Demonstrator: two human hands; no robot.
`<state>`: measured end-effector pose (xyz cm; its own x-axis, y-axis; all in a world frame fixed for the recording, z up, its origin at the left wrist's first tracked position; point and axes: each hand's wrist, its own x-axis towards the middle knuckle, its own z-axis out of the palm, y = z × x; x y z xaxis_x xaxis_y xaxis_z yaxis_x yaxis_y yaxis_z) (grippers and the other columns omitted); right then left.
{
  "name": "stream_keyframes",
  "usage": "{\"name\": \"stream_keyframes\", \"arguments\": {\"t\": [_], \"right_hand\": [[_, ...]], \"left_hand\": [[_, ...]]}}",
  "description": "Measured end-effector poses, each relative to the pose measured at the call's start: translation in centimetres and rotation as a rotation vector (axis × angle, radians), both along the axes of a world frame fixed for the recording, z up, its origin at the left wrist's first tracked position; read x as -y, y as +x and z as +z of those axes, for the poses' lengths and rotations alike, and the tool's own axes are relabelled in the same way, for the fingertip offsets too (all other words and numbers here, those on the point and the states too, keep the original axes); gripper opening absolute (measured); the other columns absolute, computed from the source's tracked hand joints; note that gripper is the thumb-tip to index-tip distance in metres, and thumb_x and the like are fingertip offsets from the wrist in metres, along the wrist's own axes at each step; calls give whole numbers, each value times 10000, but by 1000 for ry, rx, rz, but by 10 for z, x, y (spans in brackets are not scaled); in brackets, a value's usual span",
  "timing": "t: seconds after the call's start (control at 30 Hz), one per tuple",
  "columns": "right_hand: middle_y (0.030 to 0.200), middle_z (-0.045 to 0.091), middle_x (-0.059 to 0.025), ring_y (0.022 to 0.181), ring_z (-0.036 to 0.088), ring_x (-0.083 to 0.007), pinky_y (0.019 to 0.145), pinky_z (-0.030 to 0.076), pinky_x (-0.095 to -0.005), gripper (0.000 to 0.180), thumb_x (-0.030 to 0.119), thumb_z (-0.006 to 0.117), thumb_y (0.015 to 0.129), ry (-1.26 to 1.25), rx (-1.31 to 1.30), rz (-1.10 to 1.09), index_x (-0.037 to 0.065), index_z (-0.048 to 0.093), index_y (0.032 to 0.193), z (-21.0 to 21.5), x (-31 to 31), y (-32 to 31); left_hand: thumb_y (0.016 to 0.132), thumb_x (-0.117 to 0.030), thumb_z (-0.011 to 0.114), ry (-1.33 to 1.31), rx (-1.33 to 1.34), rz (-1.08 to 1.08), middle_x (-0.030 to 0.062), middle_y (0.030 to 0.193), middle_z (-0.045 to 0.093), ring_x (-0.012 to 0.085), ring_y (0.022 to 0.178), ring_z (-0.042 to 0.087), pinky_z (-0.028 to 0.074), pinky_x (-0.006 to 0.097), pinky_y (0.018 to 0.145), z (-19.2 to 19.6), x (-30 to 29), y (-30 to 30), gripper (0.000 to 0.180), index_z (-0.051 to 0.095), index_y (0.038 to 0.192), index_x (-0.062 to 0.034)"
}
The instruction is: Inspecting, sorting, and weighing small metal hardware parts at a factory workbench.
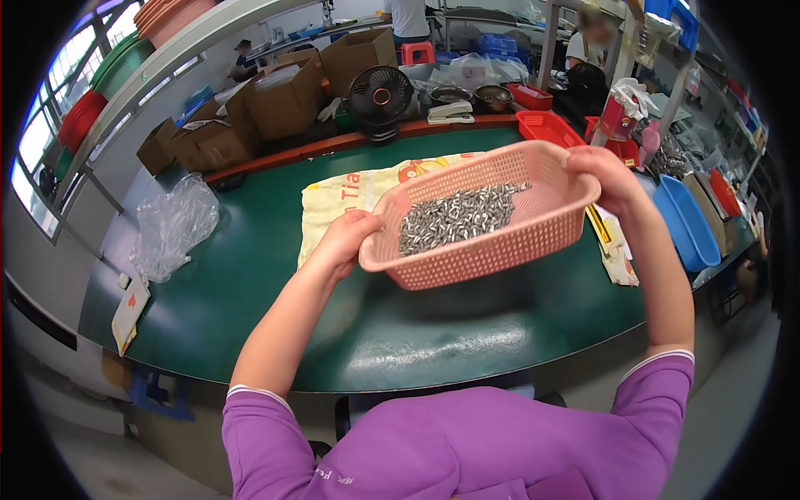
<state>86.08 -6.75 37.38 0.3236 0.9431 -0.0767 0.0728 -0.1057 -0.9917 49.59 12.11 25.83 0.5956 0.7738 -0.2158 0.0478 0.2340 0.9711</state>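
The left hand (347,239) and right hand (607,177) curl firmly over opposite ends of a pink basket (493,257) of small metal pieces (457,218). I see it held above the green worktop (250,271), overlapping a yellow cloth (327,204).

A purple shirt (500,437) with short, white-edged sleeves (654,400) and small white lettering (322,473) leaves the hands (343,242) bare.

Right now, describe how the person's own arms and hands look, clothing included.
The left hand and right hand are ungloved and the forearms bare up to short purple sleeves edged in thin white trim. The matching purple shirt carries small pale lettering on its left side.
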Motion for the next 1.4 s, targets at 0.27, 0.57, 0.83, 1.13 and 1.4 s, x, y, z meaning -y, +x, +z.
{"name": "stream_keyframes", "arguments": {"t": [0.27, 0.57, 0.83, 1.13, 1.4], "right_hand": [[629, 546, 11, 479, 472, -80, 446, 382, -230, 124, 129, 705, 720, -126, 387, -161, 101, 590, 681, 73, -118, 17], [566, 528, 7, 452, 500, -116, 430, 403, -261, 188, 99, 709, 717, -266, 574, -103, 118, 558, 607, 111, -183, -8], [592, 512, -7, 460, 468, -110, 411, 359, -247, 111, 62, 671, 680, -340, 950, -77, 86, 588, 612, 139, -238, -67], [803, 695, -118, 667, 651, -257, 595, 556, -414, 565, -13, 655, 532, -253, 1606, 40, 122, 763, 1070, 147, -264, -130], [921, 730, -148, 863, 701, -307, 793, 558, -440, 289, 426, 717, 811, -172, 2173, 127, 179, 785, 945, 137, -269, -183]], "left_hand": [[986, -201, 554, -279, 233, -8, 154, 1148, 672, 216, 996, 665, 549, 336, 851, -52, -10, 63, 344, 584, 1189, 75], [1004, -105, 486, -378, 395, -81, 118, 1140, 651, 183, 949, 663, 554, 278, 784, -65, -7, 72, 305, 515, 1248, 74], [891, -100, 612, 861, -213, 100, 104, 1048, 661, 224, 899, 640, 537, 341, 786, -59, 18, 25, 245, 642, 1126, -34], [811, -148, 686, 1362, -404, -24, 57, 1027, 658, 278, 1037, 584, 485, 412, 905, -77, 7, -2, 146, 728, 941, -97], [819, -128, 666, 1335, -405, -9, 57, 918, 650, 275, 931, 598, 500, 398, 857, -74, 16, -1, 90, 738, 867, -103]]}}
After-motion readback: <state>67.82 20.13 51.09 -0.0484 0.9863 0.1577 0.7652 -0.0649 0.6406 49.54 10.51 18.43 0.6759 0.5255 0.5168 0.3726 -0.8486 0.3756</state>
